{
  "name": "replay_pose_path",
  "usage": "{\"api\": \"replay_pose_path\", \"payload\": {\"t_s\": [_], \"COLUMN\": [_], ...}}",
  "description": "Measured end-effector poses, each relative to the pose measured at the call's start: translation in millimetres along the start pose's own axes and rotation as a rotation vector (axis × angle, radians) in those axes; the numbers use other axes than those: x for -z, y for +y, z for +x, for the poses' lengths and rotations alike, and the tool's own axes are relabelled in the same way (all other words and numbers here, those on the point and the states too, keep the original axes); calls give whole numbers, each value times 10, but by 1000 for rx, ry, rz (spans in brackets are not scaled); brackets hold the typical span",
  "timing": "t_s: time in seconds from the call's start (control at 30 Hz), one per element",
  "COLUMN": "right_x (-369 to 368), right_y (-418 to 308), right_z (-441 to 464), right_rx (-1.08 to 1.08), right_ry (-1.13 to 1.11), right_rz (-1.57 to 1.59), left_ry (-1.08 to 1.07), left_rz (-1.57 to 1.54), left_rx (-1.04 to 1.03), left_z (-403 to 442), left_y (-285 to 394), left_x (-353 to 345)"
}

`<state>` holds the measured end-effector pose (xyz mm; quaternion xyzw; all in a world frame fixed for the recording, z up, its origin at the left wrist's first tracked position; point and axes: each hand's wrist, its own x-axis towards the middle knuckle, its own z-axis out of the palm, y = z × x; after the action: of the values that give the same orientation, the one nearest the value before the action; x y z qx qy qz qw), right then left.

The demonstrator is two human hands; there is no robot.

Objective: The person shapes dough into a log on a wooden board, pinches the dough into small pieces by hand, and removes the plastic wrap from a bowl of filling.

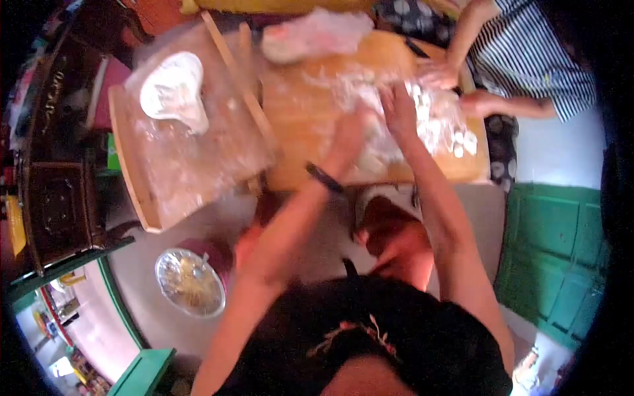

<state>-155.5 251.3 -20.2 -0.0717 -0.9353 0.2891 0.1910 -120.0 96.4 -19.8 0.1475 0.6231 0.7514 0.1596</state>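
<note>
My left hand [354,129] is over the floured wooden board [297,132], smeared by motion, so its fingers do not show clearly. A dark band [323,177] circles that wrist. To its right, my right hand [399,109] reaches over the flour, with its fingers stretched away from me and nothing visible in them. Loose white flour [380,142] lies beneath and between both hands. Small pale dough pieces [464,143] are scattered to the right of my right hand. Whether either hand presses on dough is hidden by blur.
A co-worker's hands [439,74] are at the board's right side, close to mine. On the left stands a rimmed wooden tray [135,188] holding a white rounded mass [170,86]. A plastic bag [323,33] lies at the back. A metal bowl [190,282] sits low on the left.
</note>
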Motion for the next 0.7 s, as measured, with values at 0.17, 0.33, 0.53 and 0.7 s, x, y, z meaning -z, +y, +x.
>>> {"api": "replay_pose_path", "payload": {"t_s": [0.17,0.33,0.53,0.7], "right_x": [-29,223,414,371], "right_y": [-96,-392,-819,-768], "right_z": [57,-335,-527,-544], "right_rx": [77,-96,240,310], "right_ry": [-16,-252,-401,-242], "right_rz": [241,592,296,324], "left_ry": [9,16,-211,-82], "left_rz": [-251,-314,-573,-232], "left_rx": [217,319,445,372], "left_z": [73,159,178,48], "left_y": [418,157,158,394], "left_x": [342,339,342,302]}}
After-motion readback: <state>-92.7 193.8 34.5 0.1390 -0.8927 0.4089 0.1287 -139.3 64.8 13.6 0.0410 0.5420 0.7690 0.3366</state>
